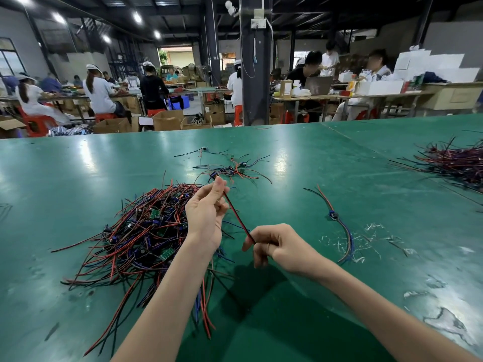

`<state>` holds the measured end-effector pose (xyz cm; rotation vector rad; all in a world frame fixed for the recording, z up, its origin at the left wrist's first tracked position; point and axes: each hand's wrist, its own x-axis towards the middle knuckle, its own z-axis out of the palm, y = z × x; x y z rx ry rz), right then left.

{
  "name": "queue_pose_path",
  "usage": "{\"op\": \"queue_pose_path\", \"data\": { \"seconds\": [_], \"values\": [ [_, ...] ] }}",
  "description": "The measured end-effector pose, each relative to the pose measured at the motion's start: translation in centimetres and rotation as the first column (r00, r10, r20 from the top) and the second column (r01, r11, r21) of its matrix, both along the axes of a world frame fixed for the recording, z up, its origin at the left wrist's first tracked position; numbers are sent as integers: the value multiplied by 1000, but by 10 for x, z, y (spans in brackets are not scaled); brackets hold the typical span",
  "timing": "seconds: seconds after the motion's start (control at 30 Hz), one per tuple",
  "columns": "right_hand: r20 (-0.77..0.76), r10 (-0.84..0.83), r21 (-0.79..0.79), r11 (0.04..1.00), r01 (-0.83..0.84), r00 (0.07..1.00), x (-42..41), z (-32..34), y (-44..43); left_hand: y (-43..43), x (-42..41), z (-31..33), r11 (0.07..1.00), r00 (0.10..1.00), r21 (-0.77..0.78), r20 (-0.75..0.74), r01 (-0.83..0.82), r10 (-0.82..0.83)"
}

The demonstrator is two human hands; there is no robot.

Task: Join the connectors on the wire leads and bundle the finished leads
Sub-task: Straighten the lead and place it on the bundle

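**Both hands pinching one red-and-black lead**

Nearest to me, my right hand (279, 246) has its fingers curled in, thumb and forefinger nipping the lower end of a red-and-black lead (239, 220). The lead runs taut, up and to the left, to my left hand (206, 212). That hand is raised off the table with its fingers bent, and it pinches the lead's upper end between thumb and forefinger. Just past those fingertips sits a small dark blue component (214, 176); I cannot tell whether it belongs to my lead or lies on the table behind.

Under and to the left of my left wrist lies the big pile of leads (141, 231), a red, black and blue tangle with small green boards in it. Their print is too small to read.

Beyond my left hand, a loose scatter of leads (235, 169) is spread on the green table (313, 158). To my right, apart from both hands, a single lead (337, 220) lies curved, with a blue part at its middle. Clear plastic scraps (366, 244) are strewn beside it. A second heap (454, 160) sits at the far right edge.
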<state>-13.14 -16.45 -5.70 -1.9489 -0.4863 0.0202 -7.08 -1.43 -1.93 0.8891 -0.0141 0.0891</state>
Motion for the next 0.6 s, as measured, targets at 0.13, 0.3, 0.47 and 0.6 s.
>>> {"op": "queue_pose_path", "data": {
  "seconds": [0.13,0.3,0.47,0.6],
  "values": [
    [125,-16,64,998,8,992,-9,5,7,1,2,-3,998,998,40,-8,-57,58],
    [79,13,50,999,-17,997,-11,7,8,-1,2,-2,997,998,43,20,-63,62],
    [131,14,98,995,-27,991,-14,10,9,-1,1,-3,995,996,67,36,-79,76],
    [75,32,40,999,-35,997,-10,5,7,-1,2,-4,994,997,80,20,-79,78]
  ]
}}
